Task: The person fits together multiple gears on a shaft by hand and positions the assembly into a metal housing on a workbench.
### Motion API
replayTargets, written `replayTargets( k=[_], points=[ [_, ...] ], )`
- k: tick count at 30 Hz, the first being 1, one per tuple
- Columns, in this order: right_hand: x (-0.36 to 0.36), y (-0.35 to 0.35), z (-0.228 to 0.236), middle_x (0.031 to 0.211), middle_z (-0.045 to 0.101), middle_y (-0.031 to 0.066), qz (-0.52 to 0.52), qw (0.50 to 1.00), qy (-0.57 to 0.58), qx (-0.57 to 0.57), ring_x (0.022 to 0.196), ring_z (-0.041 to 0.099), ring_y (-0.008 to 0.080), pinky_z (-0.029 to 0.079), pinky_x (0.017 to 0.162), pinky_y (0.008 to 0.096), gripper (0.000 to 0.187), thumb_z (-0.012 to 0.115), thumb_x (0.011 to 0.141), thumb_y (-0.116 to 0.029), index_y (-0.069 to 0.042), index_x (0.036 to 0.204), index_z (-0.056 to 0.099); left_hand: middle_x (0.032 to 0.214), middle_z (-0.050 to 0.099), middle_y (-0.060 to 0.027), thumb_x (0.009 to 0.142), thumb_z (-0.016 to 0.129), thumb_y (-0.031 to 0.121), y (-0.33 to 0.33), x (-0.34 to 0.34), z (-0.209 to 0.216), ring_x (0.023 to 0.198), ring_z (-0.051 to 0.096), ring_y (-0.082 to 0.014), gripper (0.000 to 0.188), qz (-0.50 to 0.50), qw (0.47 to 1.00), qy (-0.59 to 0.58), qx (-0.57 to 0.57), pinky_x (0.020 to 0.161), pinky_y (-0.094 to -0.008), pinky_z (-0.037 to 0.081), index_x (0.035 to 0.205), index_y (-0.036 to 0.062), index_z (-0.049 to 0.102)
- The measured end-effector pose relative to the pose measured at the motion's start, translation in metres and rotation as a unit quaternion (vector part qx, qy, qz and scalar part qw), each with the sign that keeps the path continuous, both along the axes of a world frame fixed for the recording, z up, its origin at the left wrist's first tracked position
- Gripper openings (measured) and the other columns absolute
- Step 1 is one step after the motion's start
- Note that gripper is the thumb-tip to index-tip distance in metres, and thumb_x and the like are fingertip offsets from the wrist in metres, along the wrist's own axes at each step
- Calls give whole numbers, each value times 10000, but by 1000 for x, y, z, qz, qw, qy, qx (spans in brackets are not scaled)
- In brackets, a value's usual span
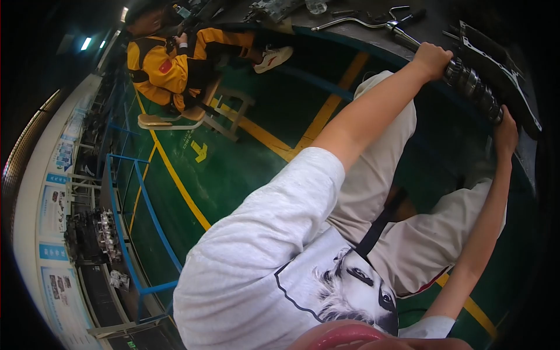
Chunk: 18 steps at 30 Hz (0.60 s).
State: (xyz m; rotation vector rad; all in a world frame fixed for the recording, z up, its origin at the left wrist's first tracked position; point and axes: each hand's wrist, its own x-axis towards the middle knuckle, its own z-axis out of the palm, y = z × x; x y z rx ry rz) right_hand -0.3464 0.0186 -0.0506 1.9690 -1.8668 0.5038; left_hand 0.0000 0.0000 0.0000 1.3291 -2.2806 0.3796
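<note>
A dark metal gear shaft (475,88), with several ridged gears along it, spans the gap between my two hands at the bench edge. My left hand (433,61) is closed round its upper-left end. At the other end my right hand (506,135) has its fingers closed on the shaft, partly hidden by the angle. Beyond the shaft on the bench lies a dark, flat metal part with a pale edge (521,98). A bent chrome hand tool (361,23) lies on the bench past my left hand.
The grey workbench (434,35) runs along the top right. A person in yellow and black workwear (166,67) sits on a wooden chair (169,123) at the upper left. Blue railings (153,210) and racks with metal parts (108,233) stand at the left.
</note>
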Motion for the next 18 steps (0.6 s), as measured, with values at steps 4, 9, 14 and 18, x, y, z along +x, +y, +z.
replayTargets(
  k=[4,9,14,18],
  points=[
    [1,-4,-9,1172,724,160,-10,1000,-6,-6,1040,713,358,584,859,457,471,605,955,-55,-168,1412,595,777,728,-119,760,724,203,-4,-3,-10,762,737,-335,165,-4,999,27,-27,684,-435,548,900,123,690],
    [6,1,3,1176,727,146,-28,1000,-6,-5,1033,713,360,584,850,465,450,597,959,-73,-186,1395,607,757,717,-117,723,716,169,-4,-3,-6,764,721,-313,146,-4,992,60,-114,728,-432,504,846,97,684],
    [13,22,10,1103,745,137,-2,999,1,-48,998,723,358,583,838,466,463,635,938,-66,-196,1381,613,714,706,-147,685,722,206,4,2,-1,714,722,-308,149,63,995,47,-65,691,-421,512,766,85,693],
    [15,31,17,1122,741,134,5,998,19,-51,997,725,352,590,820,458,430,638,938,-63,-176,1353,619,759,735,-133,731,701,216,17,5,1,755,750,-308,131,46,998,32,-30,643,-416,553,804,116,743]
  ],
)
